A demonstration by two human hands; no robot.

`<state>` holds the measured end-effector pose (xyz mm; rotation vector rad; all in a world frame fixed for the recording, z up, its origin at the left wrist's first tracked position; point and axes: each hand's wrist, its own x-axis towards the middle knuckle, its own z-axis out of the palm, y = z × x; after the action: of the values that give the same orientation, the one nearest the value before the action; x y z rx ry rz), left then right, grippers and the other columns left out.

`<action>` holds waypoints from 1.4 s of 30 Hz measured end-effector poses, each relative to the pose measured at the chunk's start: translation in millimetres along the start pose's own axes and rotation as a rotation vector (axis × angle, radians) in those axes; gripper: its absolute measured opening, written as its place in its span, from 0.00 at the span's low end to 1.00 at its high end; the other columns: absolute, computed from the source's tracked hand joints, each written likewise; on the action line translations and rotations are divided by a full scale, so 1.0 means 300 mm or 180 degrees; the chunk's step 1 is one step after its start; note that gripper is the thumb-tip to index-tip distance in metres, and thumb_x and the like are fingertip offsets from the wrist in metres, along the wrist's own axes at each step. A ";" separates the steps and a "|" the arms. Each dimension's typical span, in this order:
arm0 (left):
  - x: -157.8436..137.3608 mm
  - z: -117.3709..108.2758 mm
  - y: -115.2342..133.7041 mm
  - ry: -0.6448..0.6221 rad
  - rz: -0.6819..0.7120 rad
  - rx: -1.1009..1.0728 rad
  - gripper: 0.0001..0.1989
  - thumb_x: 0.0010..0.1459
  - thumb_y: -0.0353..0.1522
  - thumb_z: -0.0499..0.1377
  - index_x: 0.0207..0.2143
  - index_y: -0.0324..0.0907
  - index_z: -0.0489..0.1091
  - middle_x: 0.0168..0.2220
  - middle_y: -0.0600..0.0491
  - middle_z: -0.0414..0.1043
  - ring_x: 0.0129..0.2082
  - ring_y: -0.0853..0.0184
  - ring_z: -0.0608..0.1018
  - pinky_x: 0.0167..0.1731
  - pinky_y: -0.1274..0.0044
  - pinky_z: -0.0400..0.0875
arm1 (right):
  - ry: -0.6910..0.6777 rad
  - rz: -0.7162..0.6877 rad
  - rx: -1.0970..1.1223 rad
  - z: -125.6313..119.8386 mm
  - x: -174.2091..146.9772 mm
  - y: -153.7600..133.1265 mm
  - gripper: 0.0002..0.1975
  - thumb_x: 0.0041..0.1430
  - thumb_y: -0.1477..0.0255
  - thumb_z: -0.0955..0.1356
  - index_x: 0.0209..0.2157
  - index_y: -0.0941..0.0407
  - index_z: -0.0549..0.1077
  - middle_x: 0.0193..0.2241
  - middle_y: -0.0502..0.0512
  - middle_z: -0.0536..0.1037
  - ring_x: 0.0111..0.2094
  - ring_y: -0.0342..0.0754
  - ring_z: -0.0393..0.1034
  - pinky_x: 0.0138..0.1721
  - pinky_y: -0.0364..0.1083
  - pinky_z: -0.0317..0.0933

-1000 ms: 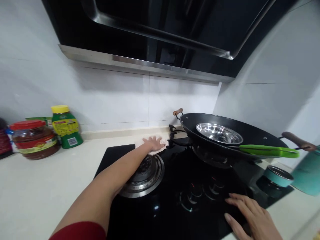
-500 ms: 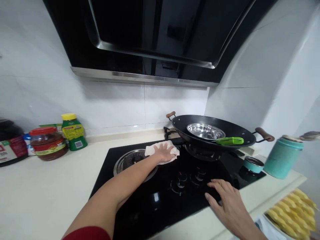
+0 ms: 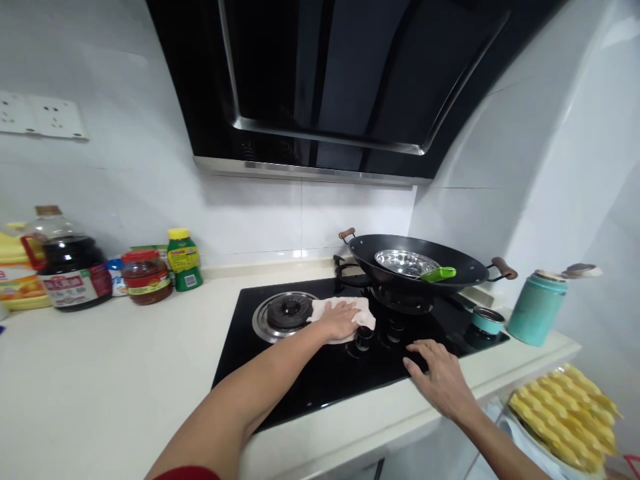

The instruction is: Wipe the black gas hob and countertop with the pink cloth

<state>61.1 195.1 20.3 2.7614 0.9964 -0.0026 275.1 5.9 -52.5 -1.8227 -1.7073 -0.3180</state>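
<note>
My left hand (image 3: 341,320) lies flat on a white cloth (image 3: 367,310), its fingers stretched out and pressing it onto the black glass cooktop (image 3: 295,390). The cloth overlaps the right rim of the left burner (image 3: 289,311) and reaches the control knob (image 3: 364,337). Near the cooktop's front edge is my right hand (image 3: 437,377), fingers apart with nothing in them. A black wok (image 3: 465,260) sits over the right burner. Inside it are a shiny metal bowl (image 3: 400,262) and a tool with a green handle (image 3: 439,274).
Left of the cooktop stand a green bottle (image 3: 184,263), a red-lidded jar (image 3: 146,280) and a large dark sauce bottle (image 3: 75,273). On the right are a small teal cup (image 3: 487,321) and a teal canister (image 3: 537,307). Yellow egg trays (image 3: 565,417) lie below. A range hood (image 3: 320,175) hangs above.
My left hand has slid the cloth forward and right, off part of the left burner and up to the knob. The view has shifted left. My right hand stays by the front edge.
</note>
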 end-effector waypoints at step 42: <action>0.048 -0.144 -0.748 0.0362 -0.2052 0.0249 0.39 0.62 0.57 0.42 0.70 0.52 0.50 0.73 0.45 0.45 0.70 0.41 0.51 0.62 0.41 0.40 | 0.0205 -0.0350 -0.0478 0.076 -0.018 0.101 0.15 0.62 0.56 0.65 0.45 0.48 0.74 0.48 0.54 0.78 0.49 0.56 0.73 0.47 0.56 0.65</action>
<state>-72.7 381.0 18.4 2.3942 1.9011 0.0180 298.3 15.4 -81.5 -1.8058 -1.7836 -0.5584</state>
